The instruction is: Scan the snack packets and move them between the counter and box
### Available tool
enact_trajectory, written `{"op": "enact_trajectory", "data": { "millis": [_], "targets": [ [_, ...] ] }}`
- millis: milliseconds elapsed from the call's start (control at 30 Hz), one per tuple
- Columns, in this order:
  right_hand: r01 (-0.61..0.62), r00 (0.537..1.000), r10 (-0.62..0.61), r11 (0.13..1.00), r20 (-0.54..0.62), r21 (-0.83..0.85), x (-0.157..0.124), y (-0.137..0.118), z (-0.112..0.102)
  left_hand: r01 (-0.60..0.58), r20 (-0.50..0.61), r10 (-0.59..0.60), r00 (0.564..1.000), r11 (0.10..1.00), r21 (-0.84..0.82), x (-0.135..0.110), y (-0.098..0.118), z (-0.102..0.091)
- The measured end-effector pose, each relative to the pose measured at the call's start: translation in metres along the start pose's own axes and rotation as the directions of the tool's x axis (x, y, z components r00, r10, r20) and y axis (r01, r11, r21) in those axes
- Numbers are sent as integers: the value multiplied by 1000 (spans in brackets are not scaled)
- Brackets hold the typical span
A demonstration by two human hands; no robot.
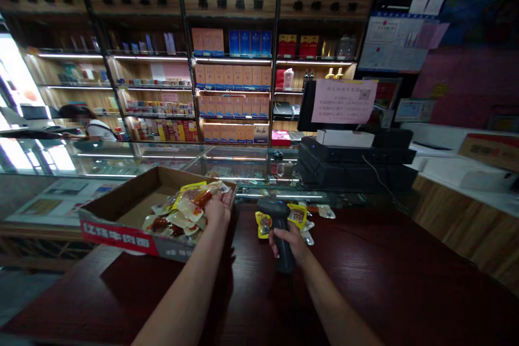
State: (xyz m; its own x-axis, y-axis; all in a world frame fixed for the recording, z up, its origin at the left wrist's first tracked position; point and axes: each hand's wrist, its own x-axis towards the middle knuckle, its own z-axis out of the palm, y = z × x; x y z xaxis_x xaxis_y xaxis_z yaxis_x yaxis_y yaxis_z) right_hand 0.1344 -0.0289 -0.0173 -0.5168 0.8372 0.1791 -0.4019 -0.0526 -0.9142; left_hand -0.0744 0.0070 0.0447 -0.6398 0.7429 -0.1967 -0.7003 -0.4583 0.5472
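Note:
My left hand (219, 208) is at the right side of an open cardboard box (174, 248), its fingers closed on a clear vacuum-sealed snack packet (203, 198) with reddish-brown food inside. More sealed packets (184, 221), some with yellow edges, lie heaped in the box below it. In my right hand (292, 239) is a black barcode scanner (285, 259), gripped round its handle with the head up. Behind the scanner several small snack packets (298, 216) lie on the dark table; the scanner and hand partly cover them.
The dark red table (365, 281) meets a glass display counter (239, 165). A cash register with a monitor (307, 108) and pink notice (343, 100) stands at the back right. Shelves of boxed goods (235, 105) line the wall. Another person (99, 128) is at the far left.

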Motion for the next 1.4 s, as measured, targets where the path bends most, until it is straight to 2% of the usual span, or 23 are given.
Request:
{"op": "enact_trajectory", "data": {
  "millis": [100,233,333,400,467,533,567,600,667,700,733,767,800,900,1000,1100,1200,1333,1400],
  "targets": [
    [21,1000,-21,1000,-19,-3,3,0,5,78,-42,-81,996,995,-54,10,22,4],
    [29,999,-30,1000,-23,-6,-1,0,3,165,-36,-167,985,985,-46,11,34,5],
    [29,998,-30,1000,-49,-11,-9,-2,-5,185,46,-186,981,982,32,2,28,3],
    [26,996,-28,999,-83,-18,-16,-3,-12,133,148,-154,977,981,139,-6,16,-2],
    [30,993,-32,999,-111,-15,-22,-3,-19,38,266,-129,955,946,322,-13,0,-10],
    [44,989,-45,999,-138,-13,-27,-1,-26,-92,356,-143,924,818,568,-16,-19,-20],
    [52,987,-54,999,-153,-14,-29,0,-30,-183,393,-146,908,706,684,-17,-29,-26],
    [59,985,-60,998,-163,-15,-31,2,-33,-287,430,-137,892,564,774,-16,-39,-31],
    [72,981,-72,997,-181,-9,-33,8,-40,-464,499,-107,860,243,852,-14,-58,-41],
    [78,979,-76,997,-190,0,-34,12,-43,-499,509,-107,854,105,860,-12,-67,-45],
    [80,977,-76,997,-198,11,-35,15,-46,-492,489,-123,863,5,870,-10,-75,-49],
    [75,976,-69,997,-205,21,-35,19,-49,-449,437,-154,886,-53,892,-8,-83,-53],
    [66,976,-59,997,-212,28,-36,22,-51,-386,366,-197,910,-75,919,-5,-90,-56],
    [19,978,-11,999,-210,35,-37,28,-55,-216,188,-317,930,-55,975,0,-108,-63],
    [-10,979,16,1000,-205,30,-37,29,-56,-168,170,-310,935,35,985,4,-120,-68],
    [-36,981,41,999,-190,29,-37,29,-56,-102,158,-283,946,204,974,5,-126,-73],
    [-64,986,68,998,-156,25,-36,31,-55,-92,177,-248,952,320,943,7,-124,-80],
    [-120,988,119,993,-97,-4,-35,35,-52,-177,276,-59,959,636,751,11,-115,-85],
    [-151,986,149,988,-68,-23,-35,36,-52,-172,295,-30,955,756,631,10,-112,-84]
  ]
}}
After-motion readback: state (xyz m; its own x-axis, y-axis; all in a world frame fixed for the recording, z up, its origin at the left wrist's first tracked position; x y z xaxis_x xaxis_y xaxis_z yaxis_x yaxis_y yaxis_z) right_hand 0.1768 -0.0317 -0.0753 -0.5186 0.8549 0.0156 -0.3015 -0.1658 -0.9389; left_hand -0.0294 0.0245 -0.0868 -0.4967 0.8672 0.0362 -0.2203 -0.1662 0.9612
